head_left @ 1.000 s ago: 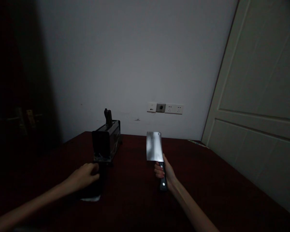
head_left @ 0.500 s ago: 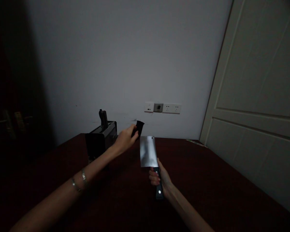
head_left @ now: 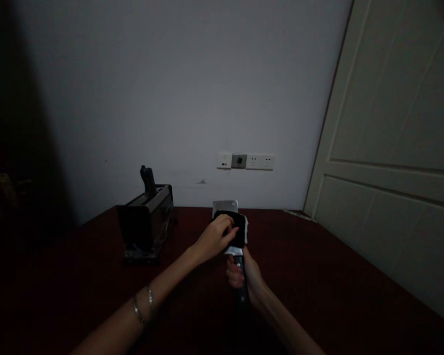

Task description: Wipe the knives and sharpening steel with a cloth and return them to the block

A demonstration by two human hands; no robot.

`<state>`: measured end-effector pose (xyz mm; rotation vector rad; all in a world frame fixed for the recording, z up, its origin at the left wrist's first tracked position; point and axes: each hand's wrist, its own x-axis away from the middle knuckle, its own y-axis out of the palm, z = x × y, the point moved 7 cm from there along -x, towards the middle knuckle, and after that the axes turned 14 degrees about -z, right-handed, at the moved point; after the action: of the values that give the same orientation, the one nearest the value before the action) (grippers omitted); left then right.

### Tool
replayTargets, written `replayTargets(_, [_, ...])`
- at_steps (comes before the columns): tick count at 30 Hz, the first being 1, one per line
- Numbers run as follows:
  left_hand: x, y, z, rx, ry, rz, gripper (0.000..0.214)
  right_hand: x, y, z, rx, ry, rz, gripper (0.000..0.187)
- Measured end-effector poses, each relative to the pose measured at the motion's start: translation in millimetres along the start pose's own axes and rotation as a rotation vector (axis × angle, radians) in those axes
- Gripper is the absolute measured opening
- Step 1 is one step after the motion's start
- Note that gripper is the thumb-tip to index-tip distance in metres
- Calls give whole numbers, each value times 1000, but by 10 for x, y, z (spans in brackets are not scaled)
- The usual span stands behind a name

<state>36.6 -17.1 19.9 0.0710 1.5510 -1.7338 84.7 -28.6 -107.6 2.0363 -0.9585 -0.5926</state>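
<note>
Here, the hands [head_left: 217, 237] grip a black pad [head_left: 240, 223] and a cleaver [head_left: 225, 205], while the block [head_left: 144, 224] holds dark handles [head_left: 148, 181].

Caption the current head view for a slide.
Left hand holds a black pad over the cleaver blade; right hand grips the cleaver handle.

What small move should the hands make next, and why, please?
Probably the left hand should slide the flat black, pale-edged pad slightly up the silver metal cleaver blade, because bare metal shows above it, while the right hand grips the black handle.
</note>
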Motion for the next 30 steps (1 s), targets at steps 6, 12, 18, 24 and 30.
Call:
replayTargets(6, [-108,171,117,-400,-53,-68,51,-8,38,-29,17,9,-39,64])
replayTargets(12, [-185,80,5,-600,-89,-97,58,-19,39,16,49,29,-58,67])
replayTargets(18, [-161,-192,-220,-583,-141,-71,58,-46,10,235,114,126,-31,72])
replayTargets(24, [-104,-93,-99,-612,-108,-114,58,-40,10,228,66,108,-68,71])
replayTargets(30, [-96,103,88,-625,-57,-165,59,-48,38,104,26,14,-188,65])
